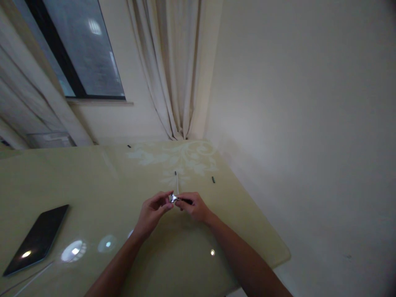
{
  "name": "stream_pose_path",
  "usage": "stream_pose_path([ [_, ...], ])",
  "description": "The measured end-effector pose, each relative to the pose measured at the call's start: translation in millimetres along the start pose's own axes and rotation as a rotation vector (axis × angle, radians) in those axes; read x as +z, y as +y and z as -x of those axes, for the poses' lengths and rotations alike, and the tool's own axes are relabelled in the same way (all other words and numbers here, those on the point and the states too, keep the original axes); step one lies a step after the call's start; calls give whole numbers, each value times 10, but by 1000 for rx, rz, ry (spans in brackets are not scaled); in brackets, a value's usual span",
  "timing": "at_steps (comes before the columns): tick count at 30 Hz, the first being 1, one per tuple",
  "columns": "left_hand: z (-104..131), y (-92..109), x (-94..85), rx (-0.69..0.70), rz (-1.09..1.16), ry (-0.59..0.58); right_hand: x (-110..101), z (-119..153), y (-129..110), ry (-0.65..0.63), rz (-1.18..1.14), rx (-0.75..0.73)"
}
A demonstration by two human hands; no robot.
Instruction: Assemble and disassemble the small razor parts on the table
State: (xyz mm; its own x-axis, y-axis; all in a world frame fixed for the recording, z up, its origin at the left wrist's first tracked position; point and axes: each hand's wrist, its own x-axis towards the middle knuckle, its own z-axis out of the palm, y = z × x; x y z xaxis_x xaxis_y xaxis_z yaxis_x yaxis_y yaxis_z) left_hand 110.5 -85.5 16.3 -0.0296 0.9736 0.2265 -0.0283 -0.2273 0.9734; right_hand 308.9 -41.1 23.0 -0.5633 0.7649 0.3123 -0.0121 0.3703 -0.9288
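Observation:
My left hand [154,212] pinches a small shiny silver piece [173,198] between thumb and fingers, just above the table. My right hand [194,206] meets it from the other side, its fingers closed on a small dark piece [186,201] that touches or joins the silver one. The kind of these small parts is too small to make out. Just beyond my fingers, a thin white cable [177,182] with a dark tip lies on the table, its near end hidden behind my hands.
The glossy pale table [93,177] carries a black tablet [37,239] at left, with white cable strands [34,279] near it. Small dark pieces lie at right [213,180] and at the back edge [129,146]. A wall [297,123] stands along the right side; curtains [173,62] hang behind.

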Motion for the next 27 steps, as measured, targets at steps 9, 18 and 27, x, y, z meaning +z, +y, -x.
stream_pose_path([
  [9, -39, -125, 7, -12, -44, 28, -48, -27, -57, 40, 141, -45],
  [18, -51, -91, -39, -57, -91, 74, -89, -98, 36, 84, 282, -129],
  [27, -395, -175, 137, -171, -868, -30, -1209, -53, 283, 834, 638, 448],
])
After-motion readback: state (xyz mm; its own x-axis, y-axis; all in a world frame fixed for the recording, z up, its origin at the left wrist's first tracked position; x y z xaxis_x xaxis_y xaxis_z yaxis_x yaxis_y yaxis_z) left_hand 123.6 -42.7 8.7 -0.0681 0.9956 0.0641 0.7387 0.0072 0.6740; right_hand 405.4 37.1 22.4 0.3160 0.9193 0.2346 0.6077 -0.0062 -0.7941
